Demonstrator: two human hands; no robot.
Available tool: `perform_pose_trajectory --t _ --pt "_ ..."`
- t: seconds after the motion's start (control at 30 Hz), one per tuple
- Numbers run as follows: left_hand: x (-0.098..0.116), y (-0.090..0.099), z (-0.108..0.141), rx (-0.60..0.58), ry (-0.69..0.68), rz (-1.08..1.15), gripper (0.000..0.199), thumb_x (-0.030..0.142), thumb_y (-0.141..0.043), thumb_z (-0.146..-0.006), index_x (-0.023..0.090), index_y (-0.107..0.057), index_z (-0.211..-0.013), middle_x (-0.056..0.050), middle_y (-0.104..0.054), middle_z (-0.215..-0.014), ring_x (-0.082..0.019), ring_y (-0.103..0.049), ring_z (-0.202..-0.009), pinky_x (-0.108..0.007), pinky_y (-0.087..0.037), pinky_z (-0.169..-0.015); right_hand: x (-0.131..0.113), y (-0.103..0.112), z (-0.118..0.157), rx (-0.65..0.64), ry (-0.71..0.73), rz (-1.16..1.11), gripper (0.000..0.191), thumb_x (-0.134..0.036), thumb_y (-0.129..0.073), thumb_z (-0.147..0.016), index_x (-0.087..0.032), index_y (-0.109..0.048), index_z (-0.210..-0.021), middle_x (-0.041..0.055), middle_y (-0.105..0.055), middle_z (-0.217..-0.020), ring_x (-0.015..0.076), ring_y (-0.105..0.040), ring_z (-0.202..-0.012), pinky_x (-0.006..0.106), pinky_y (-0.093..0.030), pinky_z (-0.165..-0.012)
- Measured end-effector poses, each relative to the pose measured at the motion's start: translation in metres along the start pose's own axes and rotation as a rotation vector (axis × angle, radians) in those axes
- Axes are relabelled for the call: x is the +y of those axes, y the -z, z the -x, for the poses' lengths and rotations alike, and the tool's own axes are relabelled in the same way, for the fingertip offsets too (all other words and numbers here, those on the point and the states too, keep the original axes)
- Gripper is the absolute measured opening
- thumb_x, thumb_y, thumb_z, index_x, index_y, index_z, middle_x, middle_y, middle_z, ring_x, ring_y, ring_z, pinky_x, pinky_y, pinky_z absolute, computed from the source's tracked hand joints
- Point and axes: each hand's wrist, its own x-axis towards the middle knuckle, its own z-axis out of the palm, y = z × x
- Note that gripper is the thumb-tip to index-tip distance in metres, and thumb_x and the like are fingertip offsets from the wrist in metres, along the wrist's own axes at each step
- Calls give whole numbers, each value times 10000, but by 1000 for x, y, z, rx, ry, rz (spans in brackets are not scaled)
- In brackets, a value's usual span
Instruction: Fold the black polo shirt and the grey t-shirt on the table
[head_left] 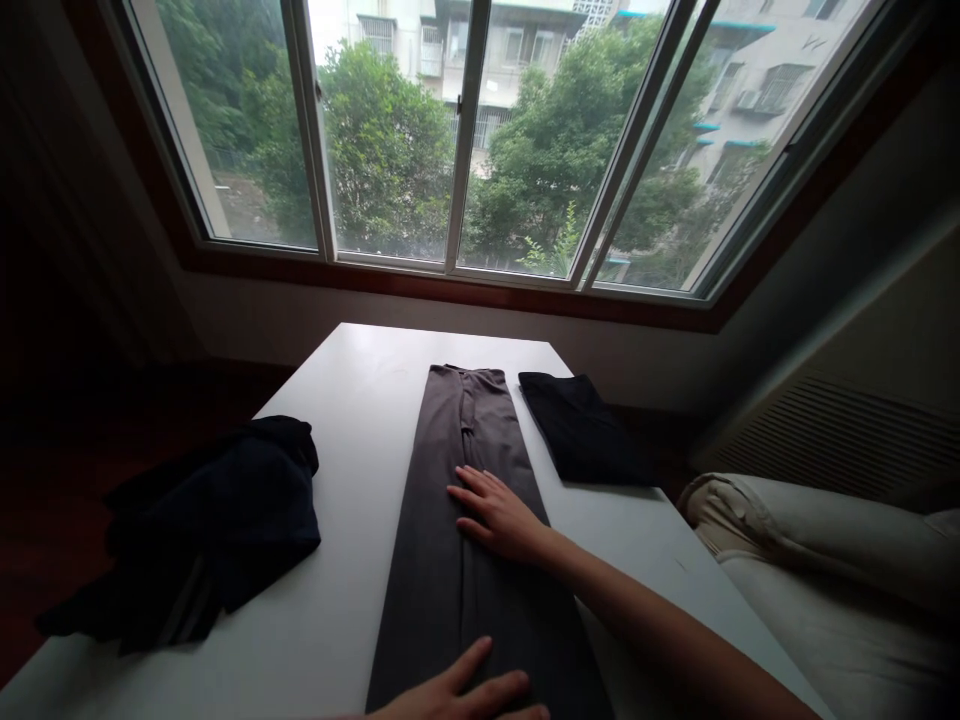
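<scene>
A pair of dark grey trousers (427, 520) lies stretched lengthwise on the white table (352, 440), its waistband at the far end near the window. My right hand (499, 515) rests flat on the upper middle of the trousers, fingers spread and pointing left. Nearer to me, at the bottom edge, my left hand (465, 692) lies over the lower part of the legs with its fingers apart; part of it is cut off by the frame. Neither hand grips the cloth.
Right of the trousers sits a folded black garment (581, 430). A crumpled dark navy garment (240, 510) with pale stripes hangs over the table's left edge. A light-coloured sofa (825, 540) stands close on the right. Beyond the table is a sliding window (457, 150).
</scene>
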Motion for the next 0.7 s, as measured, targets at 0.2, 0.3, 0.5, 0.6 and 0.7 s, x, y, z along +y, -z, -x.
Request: perform_pose_trajectory --t 0.2,0.3,0.5,0.6,0.7 --pt "13 34 -5 -30 -1 123 497 379 -463 -1082 354 -451 -1578 -4 -370 -1676 -303 -392 -1522 -531 -436 -1186 28 10 83 256 -313 61 465 -383 -531 -1039 -239 -600 -1475 124 -475 -1594 326 -402 -1507 576 -333 -1239" --pt "13 59 -7 -92 -3 308 489 395 -408 -1096 341 -436 -1582 7 -417 -1652 -284 -345 -1547 -544 -323 -1258 12 9 124 195 -181 -54 501 -393 -561 -1031 -274 -551 -1518 99 -425 -1632 299 -405 -1508 530 -366 -1237" --pt "21 74 -14 -77 143 541 504 488 -498 -1049 292 -501 -1513 -27 -631 -1464 -249 -515 -1414 -456 -278 -1272 -41 4 183 92 -35 -105 468 -359 -579 -1039 -305 -565 -1503 78 -430 -1633 299 -361 -1534 551 -304 -1269" --pt "23 66 -12 -55 266 458 484 473 -572 -1006 284 -565 -1451 -54 -618 -1473 -292 -490 -1429 -490 -301 -1252 -45 7 207 107 -26 -103 464 -311 -596 -1025 -304 -580 -1489 79 -457 -1615 293 -392 -1518 531 -335 -1260" --pt "23 60 -4 -120 356 380 597 450 -622 -977 262 -498 -1531 -107 -481 -1601 -357 -380 -1510 -574 -260 -1257 -39 6 236 169 -92 -89 440 -287 -558 -1037 -313 -593 -1475 73 -502 -1581 287 -433 -1493 528 -379 -1237"
